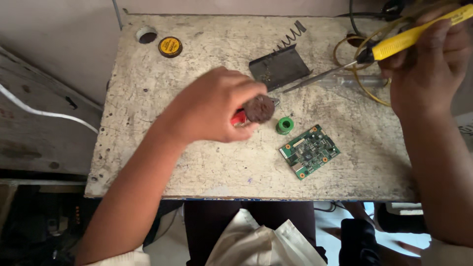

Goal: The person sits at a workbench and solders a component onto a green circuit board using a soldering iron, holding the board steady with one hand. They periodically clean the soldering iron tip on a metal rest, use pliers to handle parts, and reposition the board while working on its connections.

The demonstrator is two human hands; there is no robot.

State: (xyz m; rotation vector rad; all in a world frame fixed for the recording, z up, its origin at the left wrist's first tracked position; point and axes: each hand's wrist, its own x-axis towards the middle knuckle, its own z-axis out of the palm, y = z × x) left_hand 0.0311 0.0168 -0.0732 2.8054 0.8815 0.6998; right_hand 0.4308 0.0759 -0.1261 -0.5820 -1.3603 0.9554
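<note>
My left hand (pixel 212 106) is over the middle of the bench (pixel 148 148), fingers curled around a round brown disc (pixel 259 109), which sits at my fingertips on the hand's right side. A red part (pixel 238 118) shows just under the disc, against my fingers; what it is I cannot tell. My right hand (pixel 433 69) is raised at the bench's far right corner, clenched around the yellow handle of a soldering iron (pixel 409 35). The iron's metal tip (pixel 315 79) points left and down, ending near a dark metal stand (pixel 279 67) with a coil spring (pixel 290 35) behind it. The tip is apart from the disc, above and to its right. A green solder spool (pixel 285 125) lies just right of the disc. A green circuit board (pixel 309 151) lies beyond the spool, nearer to me. A yellow-lidded tin (pixel 170 47) and a small round cap (pixel 146 34) sit at the far left corner.
</note>
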